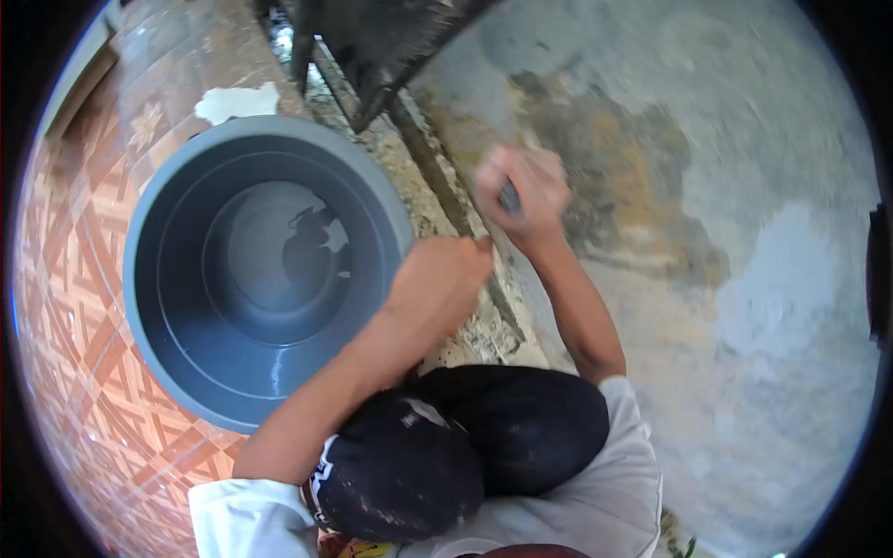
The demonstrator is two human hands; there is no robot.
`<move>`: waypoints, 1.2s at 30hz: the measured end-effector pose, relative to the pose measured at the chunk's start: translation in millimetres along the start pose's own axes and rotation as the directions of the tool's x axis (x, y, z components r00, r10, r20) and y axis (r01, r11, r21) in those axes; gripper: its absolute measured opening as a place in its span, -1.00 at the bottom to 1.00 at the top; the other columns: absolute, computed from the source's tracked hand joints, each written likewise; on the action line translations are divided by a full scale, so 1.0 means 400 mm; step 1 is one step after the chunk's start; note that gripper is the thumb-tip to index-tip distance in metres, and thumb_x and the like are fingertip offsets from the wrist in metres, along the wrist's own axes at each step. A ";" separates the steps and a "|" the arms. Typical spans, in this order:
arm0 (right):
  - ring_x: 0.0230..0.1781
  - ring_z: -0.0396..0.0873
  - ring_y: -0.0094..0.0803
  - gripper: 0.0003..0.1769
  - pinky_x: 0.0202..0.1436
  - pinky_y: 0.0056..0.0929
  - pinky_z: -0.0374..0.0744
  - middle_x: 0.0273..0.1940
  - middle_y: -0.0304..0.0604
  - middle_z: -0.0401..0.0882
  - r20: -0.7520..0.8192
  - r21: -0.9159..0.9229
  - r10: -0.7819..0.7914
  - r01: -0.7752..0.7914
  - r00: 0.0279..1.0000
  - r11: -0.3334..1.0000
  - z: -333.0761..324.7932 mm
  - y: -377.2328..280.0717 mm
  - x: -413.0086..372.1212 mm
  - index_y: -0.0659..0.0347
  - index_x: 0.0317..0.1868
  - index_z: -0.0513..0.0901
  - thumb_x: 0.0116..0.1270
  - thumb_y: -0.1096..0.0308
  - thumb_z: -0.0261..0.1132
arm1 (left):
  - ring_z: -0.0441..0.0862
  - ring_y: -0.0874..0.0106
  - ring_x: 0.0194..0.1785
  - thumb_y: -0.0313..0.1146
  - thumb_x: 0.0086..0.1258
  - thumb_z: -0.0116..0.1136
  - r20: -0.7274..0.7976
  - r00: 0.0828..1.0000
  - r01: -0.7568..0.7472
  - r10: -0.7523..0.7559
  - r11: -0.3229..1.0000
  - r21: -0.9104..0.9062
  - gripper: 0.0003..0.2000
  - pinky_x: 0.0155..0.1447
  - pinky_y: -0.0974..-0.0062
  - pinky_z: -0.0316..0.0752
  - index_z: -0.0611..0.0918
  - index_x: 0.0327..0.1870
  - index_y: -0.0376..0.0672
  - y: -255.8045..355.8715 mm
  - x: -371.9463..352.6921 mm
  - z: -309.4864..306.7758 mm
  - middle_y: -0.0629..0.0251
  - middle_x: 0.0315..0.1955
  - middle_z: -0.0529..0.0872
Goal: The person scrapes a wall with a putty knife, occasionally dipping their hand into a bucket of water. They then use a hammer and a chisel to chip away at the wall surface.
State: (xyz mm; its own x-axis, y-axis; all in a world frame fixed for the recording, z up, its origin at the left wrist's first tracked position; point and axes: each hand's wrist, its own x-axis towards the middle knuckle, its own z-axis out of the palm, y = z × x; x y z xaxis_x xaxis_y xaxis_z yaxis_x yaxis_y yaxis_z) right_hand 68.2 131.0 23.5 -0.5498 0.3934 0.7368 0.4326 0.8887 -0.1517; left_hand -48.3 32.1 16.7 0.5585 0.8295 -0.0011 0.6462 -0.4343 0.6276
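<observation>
My left hand (442, 279) is closed near the right rim of a large grey tub (139, 270), over the rough concrete edge; what its fingers hold, if anything, is hidden. Above and to its right, my right hand (526, 191) is wrapped round a small dark grey object (509, 196), only partly visible and blurred. The two hands are apart. A little water (260, 251) lies at the bottom of the tub.
Patterned tiles (84, 325) lie under and left of the tub. A narrow channel (433, 167) runs along the concrete edge beside a stained grey floor (781, 139). A dark metal piece (381, 46) stands at the top. My knees in black cloth (521, 423) are below the hands.
</observation>
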 end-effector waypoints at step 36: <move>-0.82 0.31 -0.36 -0.67 -0.73 -0.36 0.24 -0.74 -0.22 0.28 -0.213 0.165 0.201 -0.167 0.956 0.972 -0.059 -0.057 -0.052 0.23 -0.68 0.38 0.18 0.66 0.24 | 0.63 0.00 -0.35 -0.40 0.23 0.04 0.065 0.998 -0.001 -0.004 0.997 0.071 -0.81 -0.20 0.04 0.50 0.62 -0.19 -0.20 0.011 0.011 -0.005 -0.06 -0.51 0.64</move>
State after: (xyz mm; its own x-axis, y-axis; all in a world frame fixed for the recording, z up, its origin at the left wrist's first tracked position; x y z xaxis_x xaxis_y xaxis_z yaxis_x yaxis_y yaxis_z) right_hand 86.7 96.9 27.2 -0.2870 0.5044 0.8144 0.3943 0.8370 -0.3794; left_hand -44.2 34.5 21.0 0.5884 0.8068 -0.0540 0.6813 -0.4586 0.5705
